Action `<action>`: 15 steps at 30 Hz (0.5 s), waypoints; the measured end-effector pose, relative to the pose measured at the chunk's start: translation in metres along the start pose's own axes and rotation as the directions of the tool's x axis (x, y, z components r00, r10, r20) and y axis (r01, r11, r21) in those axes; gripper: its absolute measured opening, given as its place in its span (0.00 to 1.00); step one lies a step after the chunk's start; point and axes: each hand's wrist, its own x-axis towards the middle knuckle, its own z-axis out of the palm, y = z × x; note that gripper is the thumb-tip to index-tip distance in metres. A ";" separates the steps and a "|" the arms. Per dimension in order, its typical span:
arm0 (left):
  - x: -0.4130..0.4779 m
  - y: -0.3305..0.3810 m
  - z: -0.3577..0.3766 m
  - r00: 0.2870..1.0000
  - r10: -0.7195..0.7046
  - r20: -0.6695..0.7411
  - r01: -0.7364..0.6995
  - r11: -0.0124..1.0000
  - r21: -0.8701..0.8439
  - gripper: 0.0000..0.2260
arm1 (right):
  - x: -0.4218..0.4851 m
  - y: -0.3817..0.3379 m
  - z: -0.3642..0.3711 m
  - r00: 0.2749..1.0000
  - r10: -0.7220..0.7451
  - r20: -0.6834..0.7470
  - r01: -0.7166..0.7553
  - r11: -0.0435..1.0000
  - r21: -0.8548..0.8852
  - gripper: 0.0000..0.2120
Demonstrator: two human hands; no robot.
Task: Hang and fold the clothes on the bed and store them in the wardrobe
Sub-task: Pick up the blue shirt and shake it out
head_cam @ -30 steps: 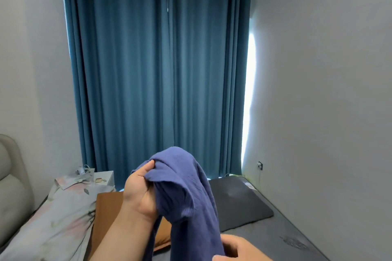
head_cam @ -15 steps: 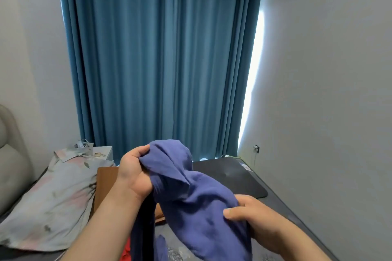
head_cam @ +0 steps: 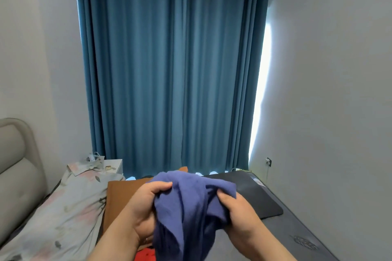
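dim, cool-toned room, lit by daylight admitted at the right edge of the closed curtains (head_cam: pixel 169 70); the bright strip (head_cam: pixel 261 95) is overexposed. verticals are bowed by wide-angle distortion towards the frame edges.

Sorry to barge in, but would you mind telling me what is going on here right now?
A person at the bed is handling laundry. The left hand and the right hand both grip a bunched purple-blue garment, held up in front of them and not yet folded or hung. A red item shows just below it, near a brown pillow and floral bedding. No wardrobe is in view.
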 end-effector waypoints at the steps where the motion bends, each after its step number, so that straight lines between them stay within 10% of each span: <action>1: 0.000 0.000 -0.007 0.996 0.012 -0.086 -0.004 0.996 0.089 0.17 | 0.002 -0.004 -0.004 0.999 0.002 -0.034 -0.001 1.000 0.009 0.15; 6: -0.002 0.005 -0.041 0.923 0.228 -0.311 -0.084 0.906 0.414 0.11 | 0.011 -0.024 -0.023 0.991 0.013 -0.133 -0.024 0.997 -0.079 0.10; 15: 0.014 0.051 -0.064 0.820 0.341 -0.459 -0.264 0.938 0.225 0.08 | 0.028 -0.026 -0.069 0.962 0.142 -0.235 -0.205 0.939 -0.275 0.10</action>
